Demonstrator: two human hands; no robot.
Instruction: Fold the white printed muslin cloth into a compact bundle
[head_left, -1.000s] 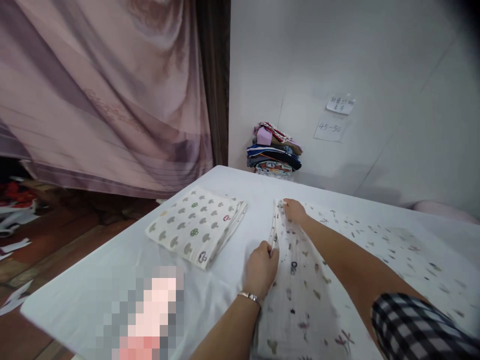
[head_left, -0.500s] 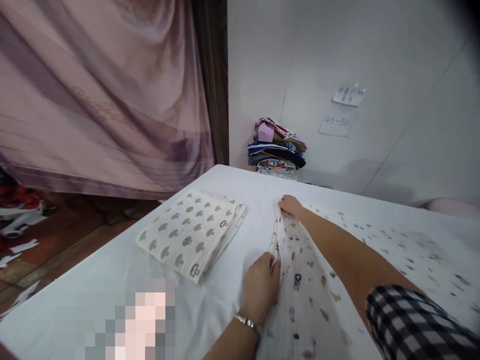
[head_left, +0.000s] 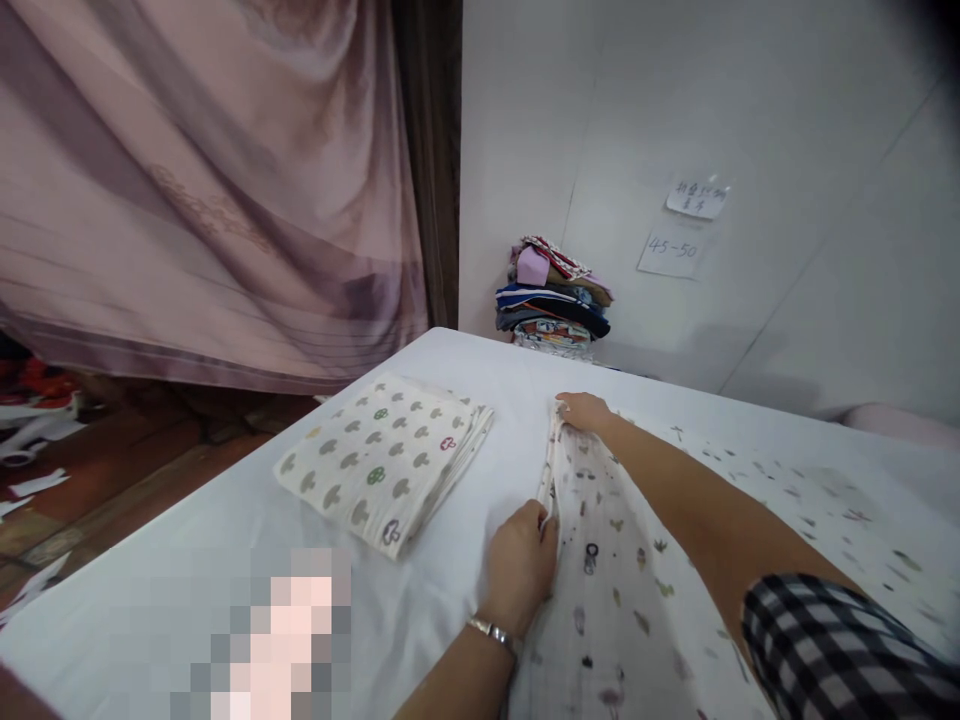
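being pinched by the closed left hand, the printed cloth could be skewed by uneven pull; beyond those fingers, whether the right hand grips cannot be told.

The table carries one folded mushroom-print cloth, one spread printed cloth and two hands: one left hand and one right hand. Beyond the table's far edge stand one clothes stack and one curtain. Two paper notes, an upper note and a lower note, hang there too.

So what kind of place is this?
Likely a small fabric-folding workroom: a printed cloth spread on the white table, a folded mushroom-print cloth beside it, a stack of folded fabrics by the wall.
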